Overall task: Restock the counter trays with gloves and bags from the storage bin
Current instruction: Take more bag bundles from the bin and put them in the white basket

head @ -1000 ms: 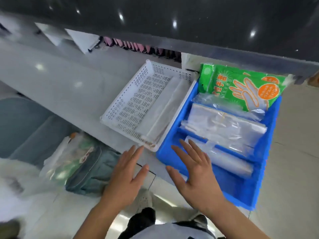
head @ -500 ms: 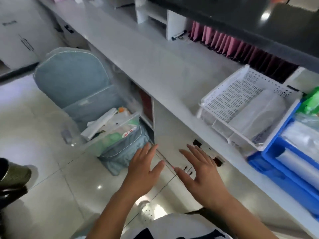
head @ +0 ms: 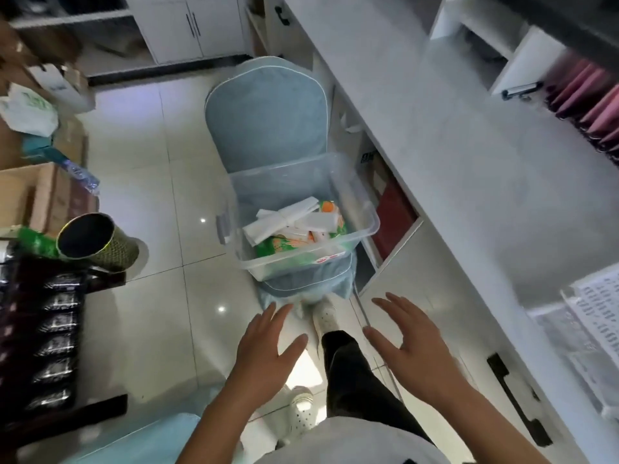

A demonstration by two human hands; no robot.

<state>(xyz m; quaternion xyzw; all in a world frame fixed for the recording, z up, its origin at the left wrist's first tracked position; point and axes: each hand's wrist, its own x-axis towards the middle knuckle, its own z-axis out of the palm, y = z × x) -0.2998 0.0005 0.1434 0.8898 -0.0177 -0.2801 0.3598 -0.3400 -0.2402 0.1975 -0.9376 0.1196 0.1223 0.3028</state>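
Observation:
A clear plastic storage bin [head: 363, 209] sits on the seat of a blue-covered chair [head: 266, 118] beside the counter. Inside it lie green glove packs [head: 284, 246] and folded white bags [head: 284, 217]. My left hand [head: 268, 349] and my right hand [head: 407, 343] hover open and empty over the floor, short of the bin, palms down. A white perforated counter tray [head: 593, 316] shows at the right edge, blurred.
The white counter [head: 469, 162] runs along the right with a cupboard door and black handle [head: 516, 396] below. Pink folders [head: 593, 102] stand at the back. A metal bin [head: 93, 242], cardboard boxes [head: 40, 195] and a dark rack [head: 50, 336] crowd the left. My leg and white shoe [head: 326, 314] are near the chair.
My view has swung left from the counter trays to the chair and storage bin. Both hands have stayed open and empty in front of me.

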